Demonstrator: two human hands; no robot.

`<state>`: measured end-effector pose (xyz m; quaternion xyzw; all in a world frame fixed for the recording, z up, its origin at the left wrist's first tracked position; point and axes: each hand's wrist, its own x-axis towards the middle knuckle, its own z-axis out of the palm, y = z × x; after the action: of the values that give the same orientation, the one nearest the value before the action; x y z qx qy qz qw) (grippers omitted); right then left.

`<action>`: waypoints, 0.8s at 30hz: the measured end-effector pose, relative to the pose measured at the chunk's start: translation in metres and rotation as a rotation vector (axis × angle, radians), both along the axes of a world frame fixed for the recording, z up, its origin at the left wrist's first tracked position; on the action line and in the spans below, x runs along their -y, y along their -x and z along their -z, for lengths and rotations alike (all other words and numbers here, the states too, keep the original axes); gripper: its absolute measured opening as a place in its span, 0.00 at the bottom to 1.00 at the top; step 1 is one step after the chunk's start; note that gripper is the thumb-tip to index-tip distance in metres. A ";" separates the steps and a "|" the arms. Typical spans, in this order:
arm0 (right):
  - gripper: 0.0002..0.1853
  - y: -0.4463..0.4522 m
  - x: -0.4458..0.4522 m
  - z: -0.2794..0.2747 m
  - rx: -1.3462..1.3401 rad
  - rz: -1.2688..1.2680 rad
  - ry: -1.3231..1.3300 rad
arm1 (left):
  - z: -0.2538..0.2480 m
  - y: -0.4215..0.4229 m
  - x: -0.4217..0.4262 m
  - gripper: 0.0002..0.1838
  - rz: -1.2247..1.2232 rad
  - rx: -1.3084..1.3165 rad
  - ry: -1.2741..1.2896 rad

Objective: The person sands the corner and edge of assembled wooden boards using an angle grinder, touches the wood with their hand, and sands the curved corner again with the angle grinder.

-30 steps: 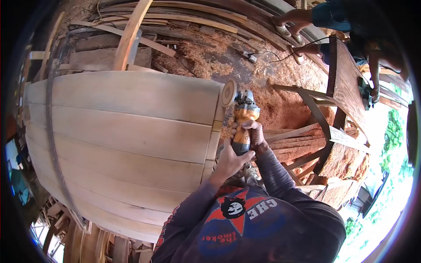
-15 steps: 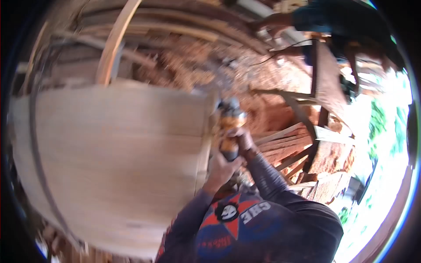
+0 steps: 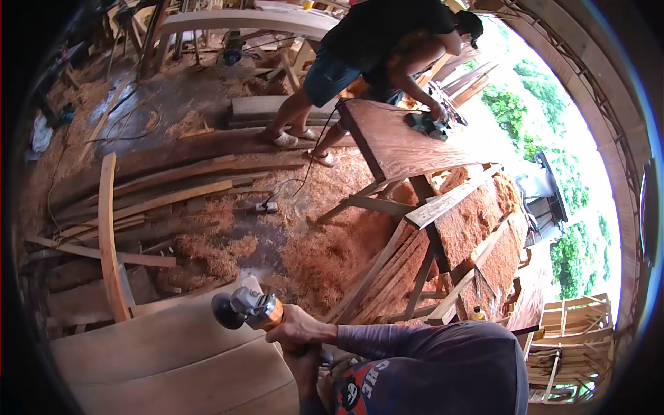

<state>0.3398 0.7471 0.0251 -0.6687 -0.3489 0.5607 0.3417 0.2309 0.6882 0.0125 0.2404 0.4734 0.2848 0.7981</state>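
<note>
An angle grinder [image 3: 257, 308] with an orange body, a grey metal head and a dark round disc is near the bottom middle. My right hand [image 3: 294, 326] is closed around its body. Just below, my left hand [image 3: 304, 364] is closed at the rear part of the tool, partly hidden behind my right hand. The disc end points left, over the far edge of a pale wooden panel [image 3: 159, 353]; whether it touches the wood I cannot tell.
Ahead, another person [image 3: 387, 41] bends over a reddish board [image 3: 401, 142] with a power tool [image 3: 427, 126]. Long planks [image 3: 152, 200] and heaps of sawdust [image 3: 332, 256] cover the floor. An upright plank [image 3: 109, 235] stands beyond the panel; cords lie about.
My view has tilted up and turned, bringing the other person and the workshop into sight. The grinder now appears lower and farther left, still in both my hands.
</note>
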 end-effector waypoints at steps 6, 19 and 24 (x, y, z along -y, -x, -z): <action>0.25 -0.044 0.033 0.019 -0.514 0.220 0.102 | -0.012 0.006 0.006 0.38 0.074 0.111 -0.098; 0.26 -0.043 0.027 0.035 -0.890 0.433 0.322 | 0.013 -0.007 0.005 0.41 0.129 -0.147 -0.123; 0.29 -0.043 0.020 0.028 -0.807 0.417 0.352 | 0.010 -0.007 0.000 0.40 0.192 -0.209 -0.101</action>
<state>0.3824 0.7273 -0.0029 -0.5012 0.0529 0.7453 0.4365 0.2375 0.6882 0.0030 0.3528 0.5137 0.2041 0.7550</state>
